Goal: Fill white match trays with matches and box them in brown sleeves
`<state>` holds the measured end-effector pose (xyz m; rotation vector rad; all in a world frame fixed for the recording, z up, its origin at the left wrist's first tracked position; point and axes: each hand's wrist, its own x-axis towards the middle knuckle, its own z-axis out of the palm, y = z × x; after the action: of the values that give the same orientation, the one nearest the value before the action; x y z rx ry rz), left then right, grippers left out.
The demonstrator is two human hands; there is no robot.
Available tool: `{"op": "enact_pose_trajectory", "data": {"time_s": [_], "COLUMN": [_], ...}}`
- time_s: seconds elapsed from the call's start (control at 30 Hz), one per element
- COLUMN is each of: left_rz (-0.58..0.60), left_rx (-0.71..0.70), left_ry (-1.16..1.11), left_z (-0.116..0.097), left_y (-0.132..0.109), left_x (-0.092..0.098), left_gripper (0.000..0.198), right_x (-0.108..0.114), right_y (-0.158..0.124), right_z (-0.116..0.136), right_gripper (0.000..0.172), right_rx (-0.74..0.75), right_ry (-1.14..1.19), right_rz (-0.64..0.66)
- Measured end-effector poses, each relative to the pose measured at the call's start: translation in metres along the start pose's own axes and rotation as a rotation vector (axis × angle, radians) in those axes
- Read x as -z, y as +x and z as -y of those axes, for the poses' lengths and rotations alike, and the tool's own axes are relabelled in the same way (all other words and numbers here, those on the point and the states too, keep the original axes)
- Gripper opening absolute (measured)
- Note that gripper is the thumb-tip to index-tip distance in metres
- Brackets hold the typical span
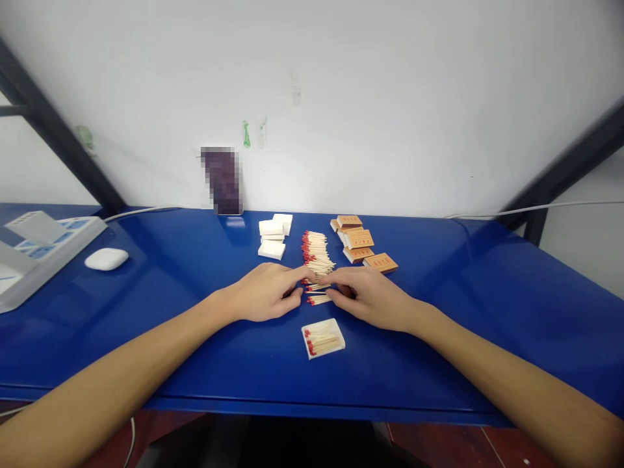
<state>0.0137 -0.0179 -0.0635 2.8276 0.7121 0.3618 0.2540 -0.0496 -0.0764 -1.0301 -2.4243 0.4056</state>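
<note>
A pile of red-tipped matches lies on the blue table. My left hand and my right hand meet at the pile's near end, their fingertips pinching a small bunch of matches from both sides. Just in front of my hands sits an open white matchbox tray with a few matches in it. Empty white trays are stacked left of the pile. Orange matchbox sleeves lie to its right.
A white power strip and a white earbud case sit at the far left. A blurred dark object leans on the white wall. Dark metal braces slant at both sides. The table's front edge is close to me.
</note>
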Motion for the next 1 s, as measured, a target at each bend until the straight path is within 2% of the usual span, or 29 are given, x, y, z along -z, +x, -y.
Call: {"op": "enact_pose_trajectory", "data": {"time_s": [0.5,0.87,1.0], "left_rz": [0.01,0.01,0.009], "left_rx": [0.001,0.004,-0.005], "left_ry": [0.012,0.012,0.005], "left_z": [-0.0007,-0.0002,0.0005], "left_y": [0.0002,-0.0004,-0.0005], "left_x": [0.0001,-0.0005,-0.0009], "left_gripper": [0.031,0.03,0.027], "right_x": [0.0023,0.0026,0.0025], "right_y": [-0.0011,0.0,-0.0006], "right_z": [0.001,0.0023,0.0021], "right_gripper": [0.021,0.034,0.025], "right_rx": [-0.009,-0.024,-0.012], "right_ry": [0.054,0.027,0.011], "right_rz": [0.015,0.026,0.032]}}
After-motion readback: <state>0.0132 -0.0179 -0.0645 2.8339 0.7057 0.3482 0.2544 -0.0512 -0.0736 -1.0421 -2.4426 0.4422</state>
